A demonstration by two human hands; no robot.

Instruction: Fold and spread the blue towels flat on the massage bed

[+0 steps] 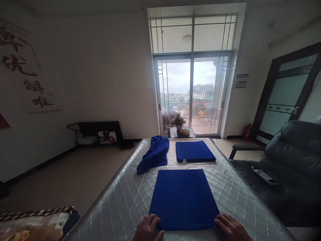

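A flat blue cloth (184, 197), roughly square, lies smooth on the silver quilted table cover (120, 204) right in front of me. At its near left corner, my left hand (147, 227) is closed, fingers curled over the edge and thumb beside it. My right hand (230, 227) grips the near right corner the same way, its fingertips on the border. Beyond this cloth sits a neat pile of folded blue cloths (194, 150) with a small white tag at its front edge. Left of the pile lies a crumpled blue cloth (156, 154).
A black leather armchair (288, 167) stands at the right, with a white device (263, 175) on its seat. Past the table's far end, a small table holds a potted plant (179, 121) before the sliding glass door (192, 90). A patterned fabric (37, 224) shows at lower left.
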